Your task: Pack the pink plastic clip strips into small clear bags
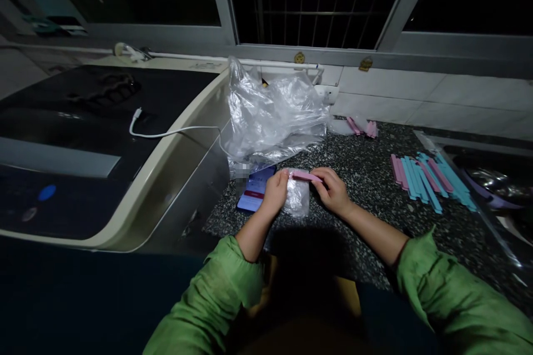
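Note:
Between my two hands is a pink plastic strip [305,176] that looks like a bag sealing clip. My right hand [334,191] is closed, pinching its right end. At the strip's left end, my left hand [275,191] is closed too, with its thumb on top. A small clear plastic bag [296,202] hangs below the strip, beside the left fingers. Whether those fingers also grip the bag, I cannot tell. A lit phone [252,194] lies on the counter just left of my left hand. Several pink and blue strips [425,177] lie in a loose pile to the right.
A large crumpled clear plastic bag [275,111] sits against the wall. Near it are bagged pink strips [363,127]. A washing machine [137,199] stands left, with a white cable [179,131] across it. A sink [499,188] edges the dark speckled counter [366,161] at right.

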`<state>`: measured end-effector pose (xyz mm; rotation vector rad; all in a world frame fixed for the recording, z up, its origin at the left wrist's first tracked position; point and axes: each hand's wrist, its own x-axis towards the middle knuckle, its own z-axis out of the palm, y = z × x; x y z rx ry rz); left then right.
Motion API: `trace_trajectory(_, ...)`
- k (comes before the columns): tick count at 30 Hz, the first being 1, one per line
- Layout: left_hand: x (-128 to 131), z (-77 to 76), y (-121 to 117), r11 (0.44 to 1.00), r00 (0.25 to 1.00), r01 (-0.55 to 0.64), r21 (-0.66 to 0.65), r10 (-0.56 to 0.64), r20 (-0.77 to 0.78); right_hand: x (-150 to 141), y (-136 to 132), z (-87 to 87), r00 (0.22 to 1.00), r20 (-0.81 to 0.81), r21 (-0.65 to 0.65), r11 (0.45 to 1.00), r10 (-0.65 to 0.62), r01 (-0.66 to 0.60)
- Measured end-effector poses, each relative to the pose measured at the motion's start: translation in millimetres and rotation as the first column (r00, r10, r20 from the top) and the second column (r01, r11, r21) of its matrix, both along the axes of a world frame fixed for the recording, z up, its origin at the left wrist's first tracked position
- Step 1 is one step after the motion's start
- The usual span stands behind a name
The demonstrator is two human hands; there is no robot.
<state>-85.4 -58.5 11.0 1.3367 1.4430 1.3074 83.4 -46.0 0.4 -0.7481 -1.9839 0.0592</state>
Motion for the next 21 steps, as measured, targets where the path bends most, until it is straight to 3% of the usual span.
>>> trace_trajectory(7,3,-11.0,4,0.998,0.991,0.056,-0.029,-0.052,0.127,3,-3,4.7,1.000,-0.014,0.015,1.000,-0.016,0.017)
trace_trajectory(21,5,-9.5,2,0.995,0.987,0.054,-0.087,-0.040,0.157,8,-10,14.9,0.997,-0.069,-0.005,0.999,-0.044,0.043)
